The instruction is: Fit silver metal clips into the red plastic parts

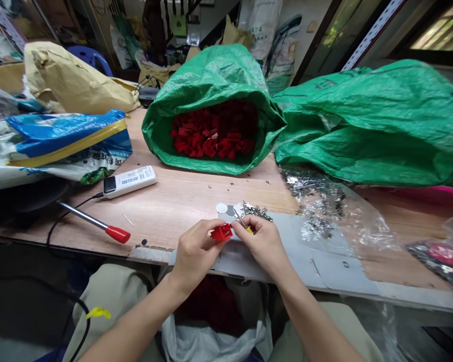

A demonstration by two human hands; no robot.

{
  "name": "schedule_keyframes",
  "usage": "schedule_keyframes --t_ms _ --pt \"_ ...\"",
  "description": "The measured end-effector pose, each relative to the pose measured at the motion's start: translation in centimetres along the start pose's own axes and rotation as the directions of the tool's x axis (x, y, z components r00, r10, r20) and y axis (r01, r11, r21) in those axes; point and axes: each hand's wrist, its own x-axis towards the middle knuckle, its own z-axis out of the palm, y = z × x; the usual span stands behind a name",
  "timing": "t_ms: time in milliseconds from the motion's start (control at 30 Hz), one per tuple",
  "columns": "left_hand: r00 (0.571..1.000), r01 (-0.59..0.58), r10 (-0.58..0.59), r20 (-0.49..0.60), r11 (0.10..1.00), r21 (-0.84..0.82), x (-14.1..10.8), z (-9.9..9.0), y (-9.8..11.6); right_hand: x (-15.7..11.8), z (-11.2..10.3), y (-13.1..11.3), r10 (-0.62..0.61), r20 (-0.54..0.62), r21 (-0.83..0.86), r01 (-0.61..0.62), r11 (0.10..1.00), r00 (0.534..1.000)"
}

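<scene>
Between the thumb and fingers of my left hand (197,250) is a small red plastic part (221,232), held above the table's front edge. My right hand (262,244) meets it from the right, its fingertips closed at the part's right side. That hand also holds a thin metal tool with a yellow handle (249,230), its shaft pointing up and left. Just behind my hands lies a pile of small metal pieces (255,211) on a grey sheet (298,251). An open green sack (211,75) full of red parts (215,133) lies farther back.
A lever with a red knob (118,234) and a white device (130,181) are at the left. Clear plastic bags of metal pieces (320,211) and another green sack (373,120) lie right. Below the edge, a pale bag (215,344) hangs open between the knees.
</scene>
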Motion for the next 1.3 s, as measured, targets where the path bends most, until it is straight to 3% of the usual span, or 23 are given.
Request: schedule_keyframes --t_ms 233,433,533,600,667,800,900,1000,1133,1300 --pt "0.994 -0.106 0.107 -0.016 0.993 0.044 0.0 0.0 0.0 0.0 0.2 -0.1 0.013 -0.005 -0.056 -0.013 0.998 1.0" --pt "0.992 -0.126 0.127 -0.009 0.99 0.056 0.0 0.0 0.0 -0.4 0.5 0.2 -0.013 -0.014 -0.066 0.012 0.998 1.0" --pt "0.995 -0.095 0.095 -0.019 0.995 0.016 0.0 -0.1 0.0 0.0 0.1 0.3 0.13 0.173 0.133 -0.154 0.979 0.976" --pt "0.998 -0.064 0.064 0.005 0.997 -0.037 -0.1 -0.1 0.0 0.2 -0.8 0.2 0.215 0.373 0.232 -0.315 0.92 0.902" --pt "0.998 -0.009 0.016 0.064 0.994 -0.105 -0.1 -0.2 -0.1 0.3 -2.2 0.0 0.225 0.511 0.234 -0.386 0.892 0.83" --pt "0.967 0.128 -0.089 0.24 0.98 -0.151 -0.2 -0.5 -0.2 -0.1 -5.6 -0.2 0.202 0.515 0.084 -0.283 0.955 0.833" --pt "0.941 0.084 -0.057 0.335 0.994 -0.069 0.0 -0.9 -0.3 -0.6 -7.1 0.3 0.202 0.562 -0.088 -0.185 0.979 0.802" --pt "0.927 0.036 -0.02 0.375 0.999 -0.035 0.3 -1.1 -0.2 -0.9 -7.0 0.9 0.196 0.629 -0.071 -0.195 0.978 0.753" --pt "0.914 -0.002 0.009 0.406 1.0 -0.018 0.7 -1.1 -0.1 -0.8 -6.1 1.4 0.218 0.656 -0.005 -0.284 0.959 0.722" --pt "0.901 -0.009 0.008 0.433 1.0 -0.001 0.8 -1.0 0.0 -0.8 -5.8 1.5 0.188 0.635 -0.007 -0.238 0.971 0.749"
